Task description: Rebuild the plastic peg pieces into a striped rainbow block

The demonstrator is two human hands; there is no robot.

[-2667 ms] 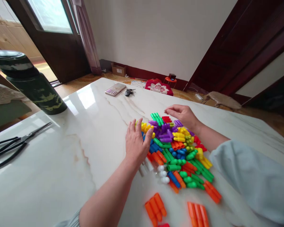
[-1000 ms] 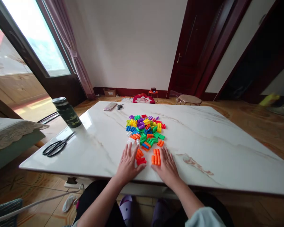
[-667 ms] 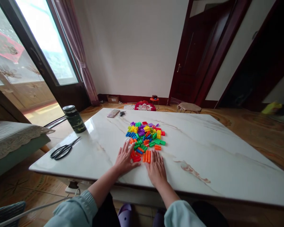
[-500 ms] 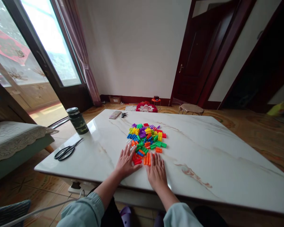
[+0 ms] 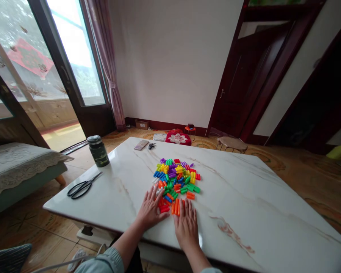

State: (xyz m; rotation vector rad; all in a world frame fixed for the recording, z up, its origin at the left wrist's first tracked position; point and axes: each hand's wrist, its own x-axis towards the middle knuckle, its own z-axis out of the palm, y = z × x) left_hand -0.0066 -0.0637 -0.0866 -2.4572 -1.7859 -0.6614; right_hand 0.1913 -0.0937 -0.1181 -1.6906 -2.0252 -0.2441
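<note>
A heap of small plastic building pieces (image 5: 173,175) in red, orange, yellow, green, blue and purple lies on the white marble-patterned table (image 5: 244,197). At the heap's near left edge rests my left hand (image 5: 151,208), fingers stretched out beside some red pieces (image 5: 164,207). My right hand (image 5: 186,223) lies flat at the near right, its fingertips touching or just beside a row of orange pieces (image 5: 175,206). Neither hand is wrapped round anything. Some pieces by the left fingers are partly hidden.
Black-handled scissors (image 5: 83,186) and a camouflage-patterned flask (image 5: 98,151) are on the table's left side. A phone (image 5: 141,145) and keys (image 5: 151,146) lie near the far edge. Beyond the table stand a round stool (image 5: 232,143) and a red cushion (image 5: 178,137).
The view has tilted upward slightly, so the table and hands appear lower. Both hands stay in about the same place beside the pieces.
</note>
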